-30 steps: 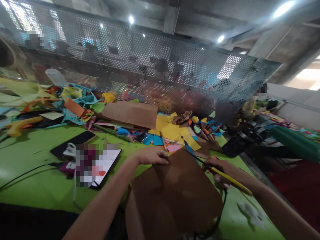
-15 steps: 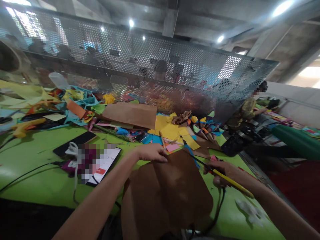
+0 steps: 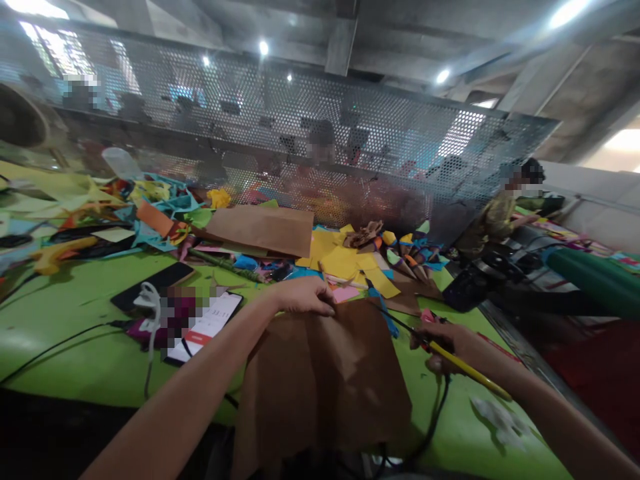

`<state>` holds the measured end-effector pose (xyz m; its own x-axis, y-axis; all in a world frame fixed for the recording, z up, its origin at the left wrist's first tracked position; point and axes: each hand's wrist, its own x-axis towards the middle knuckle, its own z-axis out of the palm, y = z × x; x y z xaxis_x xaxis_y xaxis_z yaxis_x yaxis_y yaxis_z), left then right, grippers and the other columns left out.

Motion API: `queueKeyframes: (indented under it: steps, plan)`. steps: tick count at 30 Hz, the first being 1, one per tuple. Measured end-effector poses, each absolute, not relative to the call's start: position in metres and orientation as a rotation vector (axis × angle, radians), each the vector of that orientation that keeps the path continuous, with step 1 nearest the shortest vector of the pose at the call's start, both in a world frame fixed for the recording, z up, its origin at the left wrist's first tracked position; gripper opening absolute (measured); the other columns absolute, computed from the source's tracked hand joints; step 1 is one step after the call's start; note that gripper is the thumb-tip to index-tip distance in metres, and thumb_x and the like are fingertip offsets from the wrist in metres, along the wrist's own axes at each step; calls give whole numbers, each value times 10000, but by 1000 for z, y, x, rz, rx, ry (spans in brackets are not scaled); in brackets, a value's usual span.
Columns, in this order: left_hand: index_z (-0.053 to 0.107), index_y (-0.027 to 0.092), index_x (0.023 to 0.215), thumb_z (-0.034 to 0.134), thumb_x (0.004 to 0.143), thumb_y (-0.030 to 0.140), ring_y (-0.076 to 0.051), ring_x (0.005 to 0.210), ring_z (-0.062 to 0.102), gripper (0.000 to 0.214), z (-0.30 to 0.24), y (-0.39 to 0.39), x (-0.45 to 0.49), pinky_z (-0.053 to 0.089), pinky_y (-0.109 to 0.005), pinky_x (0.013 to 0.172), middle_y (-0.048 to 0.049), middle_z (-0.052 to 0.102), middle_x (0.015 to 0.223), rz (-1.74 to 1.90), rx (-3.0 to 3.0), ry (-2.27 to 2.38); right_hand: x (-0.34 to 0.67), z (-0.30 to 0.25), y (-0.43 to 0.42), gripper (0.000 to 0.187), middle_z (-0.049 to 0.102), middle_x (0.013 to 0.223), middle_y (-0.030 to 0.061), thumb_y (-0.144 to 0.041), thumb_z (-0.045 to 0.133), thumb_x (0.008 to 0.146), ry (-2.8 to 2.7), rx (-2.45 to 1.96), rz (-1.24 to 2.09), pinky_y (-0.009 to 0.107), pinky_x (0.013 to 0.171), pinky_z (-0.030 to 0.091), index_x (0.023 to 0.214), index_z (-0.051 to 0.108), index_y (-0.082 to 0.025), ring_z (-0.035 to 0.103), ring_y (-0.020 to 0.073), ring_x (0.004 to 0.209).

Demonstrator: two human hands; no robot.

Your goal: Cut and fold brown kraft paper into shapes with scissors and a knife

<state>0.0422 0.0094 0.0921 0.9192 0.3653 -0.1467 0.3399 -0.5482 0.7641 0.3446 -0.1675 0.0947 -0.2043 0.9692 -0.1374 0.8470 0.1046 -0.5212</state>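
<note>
A large creased sheet of brown paper hangs over the near edge of the green table. My left hand grips its far edge, thumb on top and fingers curled, the fingertips partly hidden. At the paper's far right corner, my right hand is closed around a slim tool with a yellow handle and a thin dark front end. That end points left, close to the paper corner; whether it touches is hard to tell. The tool's exact kind does not show clearly.
Coloured paper scraps and a brown paper piece lie behind my hands. A yellow glue gun and phones are at left. Crumpled white tissue lies at right. A perforated metal panel closes the back; a person is beyond.
The paper's near right corner has swung leftward and the sheet looks straighter. My left hand has shifted slightly up and left; my right hand and its tool are almost unchanged.
</note>
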Motion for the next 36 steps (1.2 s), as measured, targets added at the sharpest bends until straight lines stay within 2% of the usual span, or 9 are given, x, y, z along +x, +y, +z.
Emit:
queueKeyframes:
  steps: [4,7,12,20,25,31,36]
  plan:
    - [748,169,827,632,761,251,-122,693,557,157,101,10,45,360,-199,627,26,682,721,4,2278,463,339,104,-171,628,681,915,72,-738,572,719,-2253,-1834,721,366,735,485,1042,671,-208,628,287,811]
    - [745,167,806,628,760,235,-113,667,535,143,105,9,46,354,-197,624,35,648,673,-16,2321,455,335,110,-174,711,674,942,88,-810,497,710,-2310,-1849,684,389,757,482,1062,662,-215,622,297,824]
    - [745,165,811,631,767,255,-114,666,534,152,109,7,47,365,-204,654,33,640,682,-25,2338,413,330,113,-177,703,669,928,78,-815,496,707,-2311,-1863,649,390,774,474,1075,662,-239,609,291,819]
    - [738,165,784,639,750,208,-108,668,534,113,108,5,50,373,-189,639,35,640,687,-32,2292,355,329,111,-176,730,664,982,77,-843,462,708,-2266,-1825,812,376,775,447,1060,641,-229,598,297,865]
    - [747,155,834,640,756,228,-112,680,548,151,111,5,50,380,-191,641,29,659,708,-66,2292,382,338,100,-174,624,667,913,55,-775,545,718,-2247,-1849,795,340,735,425,1005,657,-232,590,274,824]
    - [750,166,828,651,756,210,-104,682,556,130,111,7,50,388,-182,650,32,676,721,-75,2301,371,341,95,-173,445,684,876,50,-599,662,737,-2228,-1839,784,319,721,435,970,689,-220,606,257,793]
    - [761,171,872,657,763,216,-107,694,577,157,112,9,52,387,-184,641,26,702,749,-124,2339,396,337,97,-173,388,692,807,40,-539,730,691,-2170,-1843,789,296,659,439,904,720,-214,602,234,724]
